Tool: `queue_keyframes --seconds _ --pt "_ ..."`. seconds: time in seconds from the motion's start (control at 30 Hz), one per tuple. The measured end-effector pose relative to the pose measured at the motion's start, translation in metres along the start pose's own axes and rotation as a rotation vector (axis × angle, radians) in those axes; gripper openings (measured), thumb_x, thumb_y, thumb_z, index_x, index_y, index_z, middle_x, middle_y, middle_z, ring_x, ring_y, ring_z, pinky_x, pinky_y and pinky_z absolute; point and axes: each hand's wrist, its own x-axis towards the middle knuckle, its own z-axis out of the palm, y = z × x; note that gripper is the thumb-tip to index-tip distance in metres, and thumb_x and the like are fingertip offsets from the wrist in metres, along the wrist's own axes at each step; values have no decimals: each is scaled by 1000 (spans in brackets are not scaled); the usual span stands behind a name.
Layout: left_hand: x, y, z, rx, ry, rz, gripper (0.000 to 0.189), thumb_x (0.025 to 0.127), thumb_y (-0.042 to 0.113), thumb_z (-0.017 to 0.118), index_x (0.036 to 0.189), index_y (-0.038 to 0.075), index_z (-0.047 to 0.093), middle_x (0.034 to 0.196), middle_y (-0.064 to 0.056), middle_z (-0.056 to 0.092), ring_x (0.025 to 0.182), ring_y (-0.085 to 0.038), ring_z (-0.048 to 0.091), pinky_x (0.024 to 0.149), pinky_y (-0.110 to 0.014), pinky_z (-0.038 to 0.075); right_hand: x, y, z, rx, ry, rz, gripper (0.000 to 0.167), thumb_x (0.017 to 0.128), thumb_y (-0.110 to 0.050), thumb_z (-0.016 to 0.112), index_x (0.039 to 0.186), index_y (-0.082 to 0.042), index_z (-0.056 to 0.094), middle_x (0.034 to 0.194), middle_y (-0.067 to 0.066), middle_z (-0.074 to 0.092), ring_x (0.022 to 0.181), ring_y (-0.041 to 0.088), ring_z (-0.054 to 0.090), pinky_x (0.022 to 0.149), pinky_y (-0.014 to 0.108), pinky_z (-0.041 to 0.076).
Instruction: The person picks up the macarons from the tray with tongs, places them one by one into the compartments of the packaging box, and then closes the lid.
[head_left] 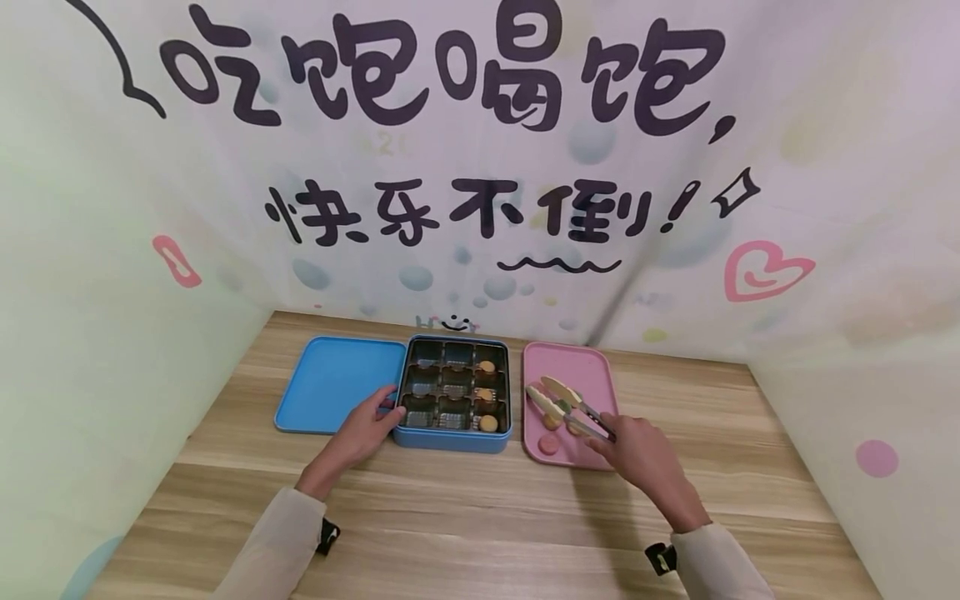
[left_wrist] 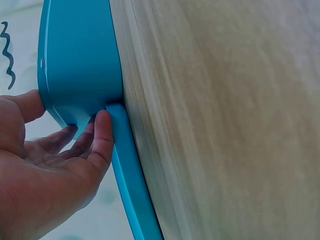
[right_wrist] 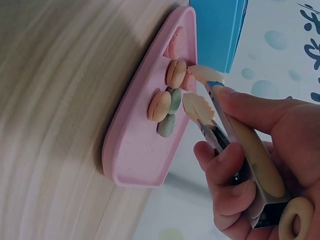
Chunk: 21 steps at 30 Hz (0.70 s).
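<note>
A wood-grained table (head_left: pixel 420 525) is bordered by pale sheeting on the left, right and far sides; the far sheet (head_left: pixel 420 158) is printed with large dark characters. On the left, a blue lid (head_left: pixel 337 383) is laid flat beside the blue tin (head_left: pixel 452 439), in whose right column three tan pieces are set. The tin's left side is touched by the left hand (head_left: pixel 366 432), its fingers loosely spread. Tongs (right_wrist: pixel 235 135) are gripped by the right hand (head_left: pixel 647 457), their tips parted over the macarons (right_wrist: pixel 160 106) on the pink tray (right_wrist: pixel 140 160), placed right of the tin.
</note>
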Motion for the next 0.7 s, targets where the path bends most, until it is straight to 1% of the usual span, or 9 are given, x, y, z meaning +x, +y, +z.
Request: queue_keyframes --seconds 0.23,0.37,0.57,0.7 --pt "2 -2 1 -10 0 -12 57 106 24 47 154 0 29 143 -29 46 128 -46 50 100 -56 45 1 0 1 -18 -17 -12 30 89 -30 74 73 -14 54 60 -1 44 54 16 42 51 29 31" --pt "3 -2 2 -11 -3 -10 58 106 25 48 154 0 28 143 -30 46 128 -46 50 100 -56 45 1 0 2 -8 -10 -15 29 90 -29 74 74 -14 55 60 -1 44 54 15 42 51 29 31" --pt "2 -2 1 -11 -3 -6 58 106 25 48 154 -1 29 142 -30 46 128 -47 50 100 -56 45 3 0 1 25 53 -44 29 90 -29 74 75 -16 53 60 -3 42 53 14 41 50 28 31" --pt "2 -2 1 -6 -6 -4 58 106 25 48 154 -1 29 142 -31 46 128 -47 49 100 -56 45 6 -6 -1 52 74 -34 29 92 -32 71 77 -16 52 62 -2 43 53 15 41 49 29 30"
